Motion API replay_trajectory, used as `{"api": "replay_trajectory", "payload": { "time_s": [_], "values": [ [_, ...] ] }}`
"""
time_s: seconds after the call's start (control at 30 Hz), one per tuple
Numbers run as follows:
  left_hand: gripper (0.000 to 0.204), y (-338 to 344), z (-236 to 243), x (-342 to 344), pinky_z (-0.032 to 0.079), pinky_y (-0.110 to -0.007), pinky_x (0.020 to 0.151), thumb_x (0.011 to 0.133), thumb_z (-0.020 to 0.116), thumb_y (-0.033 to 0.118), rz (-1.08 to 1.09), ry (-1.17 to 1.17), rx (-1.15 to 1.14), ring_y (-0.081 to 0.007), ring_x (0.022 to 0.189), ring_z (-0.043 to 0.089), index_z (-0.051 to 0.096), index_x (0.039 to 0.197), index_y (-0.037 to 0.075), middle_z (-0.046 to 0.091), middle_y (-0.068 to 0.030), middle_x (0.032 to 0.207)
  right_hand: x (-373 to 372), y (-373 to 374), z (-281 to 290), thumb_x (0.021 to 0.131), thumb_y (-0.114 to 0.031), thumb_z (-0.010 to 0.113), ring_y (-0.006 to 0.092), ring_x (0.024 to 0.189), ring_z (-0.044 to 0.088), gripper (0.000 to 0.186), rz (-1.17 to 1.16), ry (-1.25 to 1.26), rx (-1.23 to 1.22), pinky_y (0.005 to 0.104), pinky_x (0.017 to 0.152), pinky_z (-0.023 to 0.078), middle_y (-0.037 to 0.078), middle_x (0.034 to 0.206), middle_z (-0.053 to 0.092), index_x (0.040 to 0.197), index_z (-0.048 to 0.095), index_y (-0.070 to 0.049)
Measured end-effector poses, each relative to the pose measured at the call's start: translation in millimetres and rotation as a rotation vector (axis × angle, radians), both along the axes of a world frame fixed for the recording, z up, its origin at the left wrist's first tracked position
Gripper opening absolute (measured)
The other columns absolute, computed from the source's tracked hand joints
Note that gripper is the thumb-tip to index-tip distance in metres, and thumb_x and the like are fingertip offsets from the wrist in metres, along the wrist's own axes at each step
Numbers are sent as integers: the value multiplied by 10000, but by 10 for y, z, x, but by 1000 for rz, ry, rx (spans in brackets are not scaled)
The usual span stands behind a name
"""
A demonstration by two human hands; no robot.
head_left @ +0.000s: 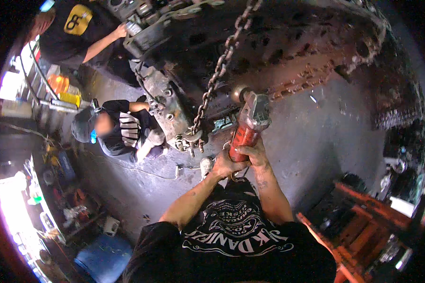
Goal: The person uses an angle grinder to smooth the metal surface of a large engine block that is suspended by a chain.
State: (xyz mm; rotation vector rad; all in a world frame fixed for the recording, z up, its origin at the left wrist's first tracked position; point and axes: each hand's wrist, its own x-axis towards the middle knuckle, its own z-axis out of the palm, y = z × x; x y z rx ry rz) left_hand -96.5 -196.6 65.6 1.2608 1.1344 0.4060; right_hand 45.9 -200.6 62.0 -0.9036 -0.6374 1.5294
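In front of me I hold a red angle grinder (pixel 243 136) with a grey metal head. A round cup-shaped attachment (pixel 241 93) sits at its far left side, close to a dark, rusty metal frame (pixel 288 70). My left hand (pixel 225 166) is closed round the lower end of the grinder. On the right side of its body, my right hand (pixel 254 153) is wrapped with the thumb across the red housing. Just left of the grinder a heavy chain (pixel 217 73) hangs down to a hook (pixel 190 141) by a greasy metal housing (pixel 165 101).
A person in a cap (pixel 123 127) crouches at the left beside the housing. Another person (pixel 80 37) stands at the far left, a hand on metal parts. A cable (pixel 158 174) lies on the floor. An orange-red metal frame (pixel 368 212) stands at the near right; a blue container (pixel 104 254) is at the near left.
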Motion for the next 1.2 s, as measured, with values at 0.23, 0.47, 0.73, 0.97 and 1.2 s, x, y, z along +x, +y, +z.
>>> {"api": "replay_trajectory", "payload": {
  "time_s": [0.23, 0.47, 0.73, 0.97, 1.2],
  "values": [
    [605, 274, -403, 114, 517, -332, 696, 558, 827, 347, 239, -172, 4, -184, 742, 626, 609, 1001, -2, 650, -110, 839, 122, 565, -260, 592, -157, 767, 231, 914, 603, 730, 130, -95, -93, 380, 825, 509, 97, 1016, 581, 1234, 445, -29],
    [551, 576, -400, 108, 497, -303, 587, 572, 828, 350, 347, -242, -137, -145, 618, 596, 609, 934, -2, 631, -65, 709, 26, 1001, -264, 575, -79, 760, 242, 907, 605, 752, 183, -153, 12, 401, 827, 512, 101, 1060, 569, 1254, 439, -43],
    [544, 974, -103, 37, 492, -291, 566, 590, 830, 340, 332, -126, -170, -138, 616, 584, 600, 946, -1, 625, -67, 740, 41, 1420, -404, 572, -80, 755, 230, 918, 595, 740, 145, -237, 61, 373, 834, 505, 97, 1105, 567, 1248, 454, -43],
    [743, 1161, -469, -17, 447, -331, 910, 593, 838, 277, 436, -340, -8, -172, 1030, 539, 514, 1212, 24, 560, -109, 1165, -226, 1676, -120, 599, 16, 703, 206, 961, 581, 678, 207, -229, 123, 352, 868, 488, 92, 1111, 579, 1236, 477, -45],
    [697, 1067, -343, -18, 452, -326, 886, 605, 822, 236, 426, -361, -37, -170, 1003, 536, 513, 1189, 13, 555, -100, 1132, -248, 1599, -101, 589, -13, 726, 178, 955, 579, 708, 200, -335, 150, 331, 863, 485, 77, 1083, 589, 1244, 461, -44]
  ]
}}
